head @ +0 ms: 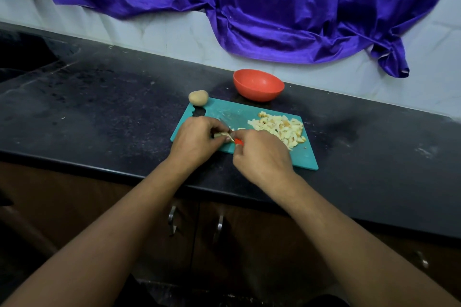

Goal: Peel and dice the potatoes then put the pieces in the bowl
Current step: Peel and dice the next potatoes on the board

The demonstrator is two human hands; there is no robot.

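Two bare hands work close together over a teal rectangular plastic cutting board (249, 109) on the black stone countertop (112, 97). The left hand (197, 139) pinches a pale peeled potato piece (222, 135). The right hand (262, 157) is clamped round a red-handled knife (239, 141), whose blade is mostly hidden. A heap of pale yellow diced potato pieces (279, 128) lies on the board's right half. A round red plastic bowl (258, 85) stands just beyond the board; its visible inner wall is bare red. One tan whole potato (198, 96) rests at the board's far left corner.
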